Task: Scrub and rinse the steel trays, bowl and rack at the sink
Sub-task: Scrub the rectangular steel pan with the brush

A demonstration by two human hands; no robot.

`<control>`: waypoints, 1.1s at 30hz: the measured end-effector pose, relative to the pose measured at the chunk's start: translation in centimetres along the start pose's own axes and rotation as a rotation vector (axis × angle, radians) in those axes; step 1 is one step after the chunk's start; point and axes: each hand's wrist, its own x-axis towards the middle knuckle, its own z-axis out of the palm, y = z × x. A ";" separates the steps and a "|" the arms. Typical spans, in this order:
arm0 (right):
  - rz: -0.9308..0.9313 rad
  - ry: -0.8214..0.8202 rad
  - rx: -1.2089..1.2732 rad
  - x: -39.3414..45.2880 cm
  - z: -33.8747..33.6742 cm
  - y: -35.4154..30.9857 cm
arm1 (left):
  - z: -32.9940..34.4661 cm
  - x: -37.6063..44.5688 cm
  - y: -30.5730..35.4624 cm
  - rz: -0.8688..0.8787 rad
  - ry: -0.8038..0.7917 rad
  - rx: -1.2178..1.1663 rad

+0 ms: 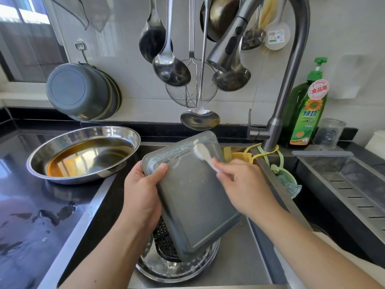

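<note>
The sink (258, 274) is lying below both hands, its basin holding a round perforated tray (177, 270) directly beneath them. The worktop (31, 215), wet in patches, is stretching away to the outer side of the left hand. On it, beyond and outward of the left hand, a wide steel bowl (83, 153) is sitting with brownish liquid pooled in its bottom. Between the two hands a rectangular steel tray (193, 201) is being held tilted over the basin, underside up, its lower corner reaching down near the round tray. The tap (227, 51) is hanging above and beyond the right hand; no water can be seen running. The left hand (141, 197) is grasping the tray's left edge, thumb over the face and fingers hidden behind. The right hand (243, 184) is gripping the handle of a small pale brush (203, 152), whose head is working along the tray's far edge, where suds are showing.

Likely hazard: the tray is being supported along one soapy edge only, so brush pressure at the far end may be levering it out of the left hand's hold, dropping it onto the round tray below. The bowl, sitting close to the sink edge, could be knocked by the left elbow and spill.
</note>
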 end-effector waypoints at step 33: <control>-0.238 -0.229 0.062 -2.1 1.2 -3.4 | 1.2 -1.8 -1.5 0.000 -0.312 0.347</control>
